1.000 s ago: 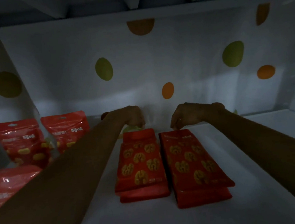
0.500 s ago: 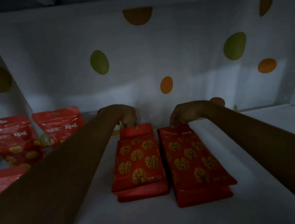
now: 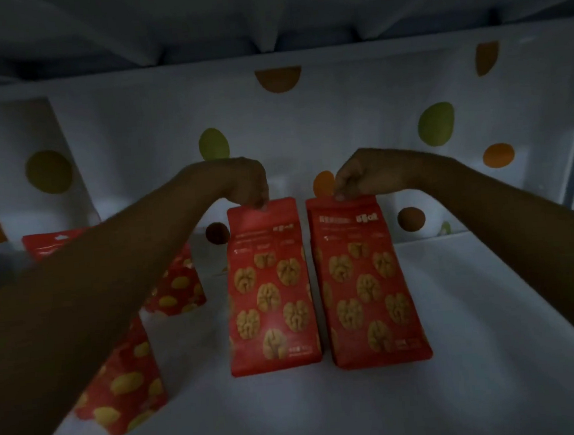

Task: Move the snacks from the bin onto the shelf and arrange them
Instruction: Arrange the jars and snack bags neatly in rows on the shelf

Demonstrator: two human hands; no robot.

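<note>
My left grip (image 3: 247, 182) is closed on the top seal of the left walnut bag (image 3: 271, 294), fingers curled down over its upper edge. My right grip (image 3: 354, 177) pinches the top edge of the right walnut bag (image 3: 366, 286) in the same way. Both red bags stand upright on the white shelf (image 3: 474, 305), side by side with only a thin gap between them. Their walnut-printed fronts face me and their bases sit on the shelf. To the left, partly hidden by my left forearm, a nearer red pouch (image 3: 123, 384) and a farther red pouch (image 3: 178, 287) with yellow nut prints also stand on the shelf. Behind everything is the white back wall (image 3: 339, 117), dotted green and orange. The light is dim.
</note>
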